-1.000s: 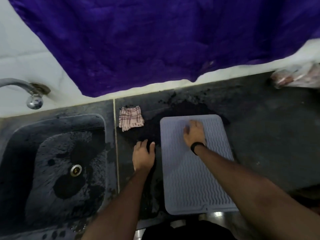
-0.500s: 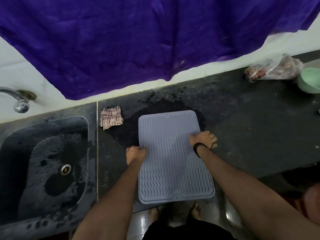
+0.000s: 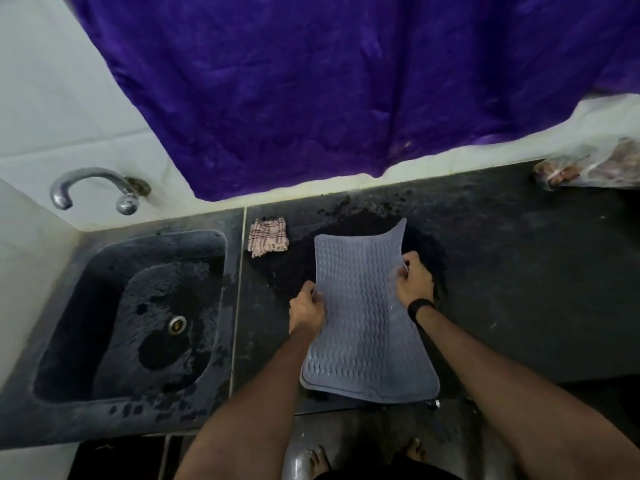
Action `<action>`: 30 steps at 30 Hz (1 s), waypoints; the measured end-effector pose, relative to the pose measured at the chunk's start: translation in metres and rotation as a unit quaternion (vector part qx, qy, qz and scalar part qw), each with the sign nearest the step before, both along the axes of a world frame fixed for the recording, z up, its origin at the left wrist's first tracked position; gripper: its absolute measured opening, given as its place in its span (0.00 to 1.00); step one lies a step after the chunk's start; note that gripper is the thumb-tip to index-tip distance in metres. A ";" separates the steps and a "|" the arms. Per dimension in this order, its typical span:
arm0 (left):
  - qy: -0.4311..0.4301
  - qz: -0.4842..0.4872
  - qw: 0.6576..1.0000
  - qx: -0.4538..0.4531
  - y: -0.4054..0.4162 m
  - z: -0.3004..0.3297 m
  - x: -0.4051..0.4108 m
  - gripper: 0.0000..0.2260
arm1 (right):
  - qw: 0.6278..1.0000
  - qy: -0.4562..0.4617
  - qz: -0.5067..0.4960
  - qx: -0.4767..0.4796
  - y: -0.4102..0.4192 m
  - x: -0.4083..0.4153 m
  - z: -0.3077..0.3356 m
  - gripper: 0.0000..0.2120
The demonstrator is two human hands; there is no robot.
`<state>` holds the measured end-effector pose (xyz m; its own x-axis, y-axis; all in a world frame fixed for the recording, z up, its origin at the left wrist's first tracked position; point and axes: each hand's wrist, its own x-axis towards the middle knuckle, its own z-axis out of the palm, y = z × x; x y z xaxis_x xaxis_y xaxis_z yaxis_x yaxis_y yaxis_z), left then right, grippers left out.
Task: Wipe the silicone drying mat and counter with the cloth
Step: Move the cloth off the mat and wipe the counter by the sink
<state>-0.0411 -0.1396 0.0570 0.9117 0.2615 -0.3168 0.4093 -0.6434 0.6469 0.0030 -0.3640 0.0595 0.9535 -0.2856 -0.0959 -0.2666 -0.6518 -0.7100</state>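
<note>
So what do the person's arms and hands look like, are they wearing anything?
Both arms are bare, with no sleeves showing and no gloves. The left hand has nothing on it. The right hand has a slim black band round the wrist, like a watch or fitness tracker. No rings can be made out.

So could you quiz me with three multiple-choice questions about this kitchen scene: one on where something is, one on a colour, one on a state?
1. Where does the small pink checked cloth lie?
A. in the sink
B. on the dark stone counter, between the sink and the mat
C. on the mat

2. What colour is the hanging fabric on the wall?
A. purple
B. green
C. yellow

3. How is the grey wavy-ribbed silicone drying mat now?
A. rolled up tight
B. flat, untouched
C. gripped at both side edges and bowed

Answers: 1 B, it sits just right of the sink. 2 A, deep purple. 3 C, the left hand and right hand hold its edges, and its sides curve inward.
</note>
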 end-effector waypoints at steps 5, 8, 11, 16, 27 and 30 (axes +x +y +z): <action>-0.043 0.034 0.998 -0.029 0.052 0.017 -0.007 0.08 | 0.999 -0.027 0.013 0.038 0.032 -0.005 0.017 0.05; -0.047 0.059 0.997 -0.036 0.100 0.018 -0.022 0.07 | 0.997 -0.021 0.018 0.073 0.060 -0.008 0.021 0.03; -0.052 0.065 0.996 -0.039 0.142 0.013 -0.042 0.06 | 0.995 0.013 0.021 0.094 0.091 -0.013 0.019 0.03; -0.047 0.066 0.996 -0.031 0.173 0.002 -0.053 0.08 | 0.993 0.051 0.007 0.103 0.126 -0.024 0.010 0.05; 0.051 0.072 0.995 -0.046 0.182 -0.025 -0.058 0.12 | 0.995 0.094 -0.009 0.034 0.141 -0.033 0.002 0.09; 0.037 0.066 0.996 -0.046 0.183 -0.028 -0.058 0.10 | 0.995 0.094 -0.009 0.027 0.140 -0.031 0.001 0.10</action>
<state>-0.0994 0.0437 0.0292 0.8442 0.3446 -0.4106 0.5358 -0.5193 0.6658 -0.0275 -0.2242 0.0604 0.9120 -0.2926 -0.2876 -0.4095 -0.6080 -0.6802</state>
